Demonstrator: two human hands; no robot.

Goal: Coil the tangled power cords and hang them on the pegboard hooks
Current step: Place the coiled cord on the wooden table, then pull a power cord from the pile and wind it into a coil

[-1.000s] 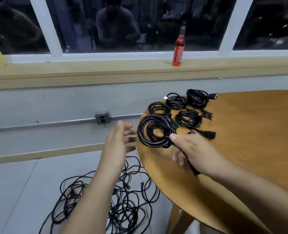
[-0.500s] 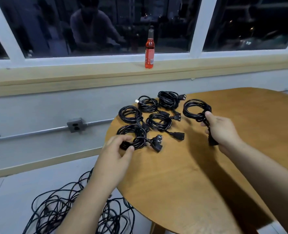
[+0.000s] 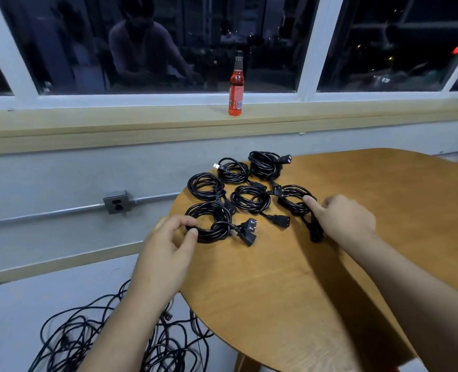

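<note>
Half a second ago my right grip (image 3: 343, 218) held a coil up off the table (image 3: 276, 291), out to the right of the group. Now that right coil (image 3: 293, 198) lies flat on the wood, just beside the middle coil (image 3: 250, 198). One digit of that grip rests on the coil's near rim and the others are curled. The coil's plug (image 3: 316, 233) sticks out from under the palm, and I cannot tell whether I am pinching the cord or only pressing it. My left grip (image 3: 168, 245) has stayed where it was, thumb and forefinger curled round the rim of the near coil (image 3: 211, 224), whose plug points right.

Six coils sit on the table: the two I touch, the middle one between them, and three more (image 3: 205, 185) farther back toward the wall. The tangle (image 3: 115, 342) of loose cords lies on the floor below my left forearm.

The near coil sits close to the table's curved left edge, and my left grip hangs partly over it. The far coils reach the back edge. Bare wood spreads to the right of my right grip and toward me. A bottle (image 3: 236, 87) stands on the sill, well apart.
</note>
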